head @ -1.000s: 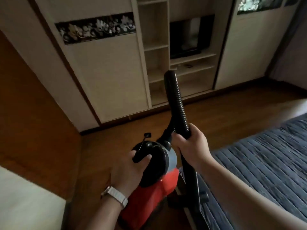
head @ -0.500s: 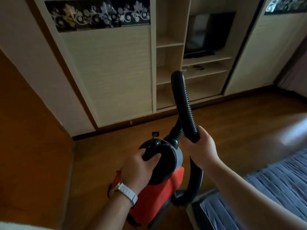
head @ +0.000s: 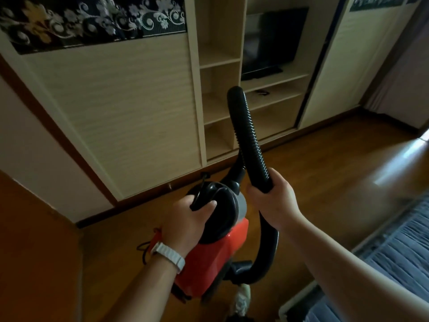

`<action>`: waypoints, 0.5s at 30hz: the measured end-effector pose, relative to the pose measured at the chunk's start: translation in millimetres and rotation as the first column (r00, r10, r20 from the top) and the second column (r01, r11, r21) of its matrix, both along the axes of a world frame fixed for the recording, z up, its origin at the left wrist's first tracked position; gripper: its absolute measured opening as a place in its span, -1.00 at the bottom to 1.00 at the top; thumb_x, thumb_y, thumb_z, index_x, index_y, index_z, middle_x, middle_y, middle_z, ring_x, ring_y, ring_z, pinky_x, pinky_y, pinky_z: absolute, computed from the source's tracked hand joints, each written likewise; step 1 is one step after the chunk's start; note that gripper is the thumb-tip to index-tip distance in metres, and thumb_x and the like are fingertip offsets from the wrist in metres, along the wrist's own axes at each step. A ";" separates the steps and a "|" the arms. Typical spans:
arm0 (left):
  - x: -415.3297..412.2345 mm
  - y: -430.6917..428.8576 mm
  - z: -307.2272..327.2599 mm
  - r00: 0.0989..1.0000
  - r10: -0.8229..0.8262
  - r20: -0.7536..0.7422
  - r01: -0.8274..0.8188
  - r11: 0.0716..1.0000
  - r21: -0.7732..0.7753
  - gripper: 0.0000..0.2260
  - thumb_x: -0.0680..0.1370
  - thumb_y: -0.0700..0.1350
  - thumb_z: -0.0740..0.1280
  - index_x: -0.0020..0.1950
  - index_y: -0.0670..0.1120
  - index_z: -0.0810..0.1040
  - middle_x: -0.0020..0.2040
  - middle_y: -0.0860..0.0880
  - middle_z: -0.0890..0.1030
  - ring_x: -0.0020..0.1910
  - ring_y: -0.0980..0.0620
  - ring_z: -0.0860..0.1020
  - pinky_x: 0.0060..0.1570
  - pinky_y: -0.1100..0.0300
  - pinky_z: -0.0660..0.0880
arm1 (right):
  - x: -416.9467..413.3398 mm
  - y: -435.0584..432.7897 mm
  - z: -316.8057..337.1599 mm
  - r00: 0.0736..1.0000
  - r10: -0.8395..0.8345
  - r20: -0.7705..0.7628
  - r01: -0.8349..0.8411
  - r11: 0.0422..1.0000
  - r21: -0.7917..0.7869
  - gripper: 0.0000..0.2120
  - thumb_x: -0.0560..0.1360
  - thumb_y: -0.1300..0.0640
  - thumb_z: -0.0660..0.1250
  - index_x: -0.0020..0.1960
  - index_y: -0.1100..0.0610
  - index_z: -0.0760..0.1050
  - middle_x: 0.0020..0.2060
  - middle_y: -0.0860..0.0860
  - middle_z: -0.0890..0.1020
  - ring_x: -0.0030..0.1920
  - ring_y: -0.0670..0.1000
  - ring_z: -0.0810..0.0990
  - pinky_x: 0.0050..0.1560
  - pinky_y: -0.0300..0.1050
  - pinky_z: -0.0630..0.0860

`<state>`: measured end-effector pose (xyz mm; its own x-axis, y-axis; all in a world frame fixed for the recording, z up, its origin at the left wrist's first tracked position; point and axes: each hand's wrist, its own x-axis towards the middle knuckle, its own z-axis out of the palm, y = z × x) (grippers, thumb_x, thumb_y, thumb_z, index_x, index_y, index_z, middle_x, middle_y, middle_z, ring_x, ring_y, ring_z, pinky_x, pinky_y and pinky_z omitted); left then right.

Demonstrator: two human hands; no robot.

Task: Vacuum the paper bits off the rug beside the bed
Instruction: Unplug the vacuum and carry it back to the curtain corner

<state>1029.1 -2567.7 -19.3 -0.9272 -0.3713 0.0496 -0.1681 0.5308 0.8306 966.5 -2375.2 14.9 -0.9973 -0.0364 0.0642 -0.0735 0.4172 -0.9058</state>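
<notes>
A red vacuum cleaner (head: 216, 256) with a black top hangs in front of me above the wooden floor. My left hand (head: 185, 224), with a white watch band on the wrist, grips the black handle on its top. My right hand (head: 271, 201) is closed around the ribbed black hose (head: 246, 133), which loops up and back down to the vacuum's front. A grey quilted bed (head: 399, 259) lies at the lower right. No rug or paper bits are visible.
A beige wardrobe with sliding doors (head: 130, 117) and open shelves (head: 220, 94) fills the wall ahead, with a dark television (head: 271, 40) on a shelf. Wooden floor (head: 336, 173) stretches to the right. An orange-brown door (head: 34, 252) stands at the left. My foot (head: 242, 298) shows below the vacuum.
The view has swung left and closer to the wardrobe, so less of the bed shows. Both hands keep their grip and the vacuum has come along with me.
</notes>
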 end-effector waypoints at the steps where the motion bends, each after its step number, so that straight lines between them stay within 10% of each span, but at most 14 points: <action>1: -12.9 -2.5 -1.4 1.000 -0.007 0.005 0.007 1.000 -0.002 -0.60 0.47 0.18 0.40 -0.37 -0.09 0.48 -0.49 0.00 0.51 -0.51 0.13 0.50 -0.52 0.28 0.32 | -15.0 -4.2 -2.7 1.000 -0.006 -0.001 0.006 1.000 -0.003 -0.80 0.38 0.15 0.43 -0.26 0.03 0.40 -0.44 -0.07 0.47 -0.50 -0.15 0.38 -0.50 -0.23 0.39; 15: -259.8 -6.5 2.2 0.993 -0.115 0.041 0.117 0.992 -0.047 -0.59 0.46 0.18 0.43 -0.37 -0.12 0.49 -0.50 0.02 0.51 -0.51 0.15 0.49 -0.46 0.21 0.36 | -243.5 0.3 -4.5 0.996 -0.093 0.009 0.093 0.995 -0.020 -0.83 0.38 0.12 0.46 -0.20 -0.03 0.46 -0.37 -0.07 0.55 -0.41 -0.14 0.49 -0.44 -0.25 0.46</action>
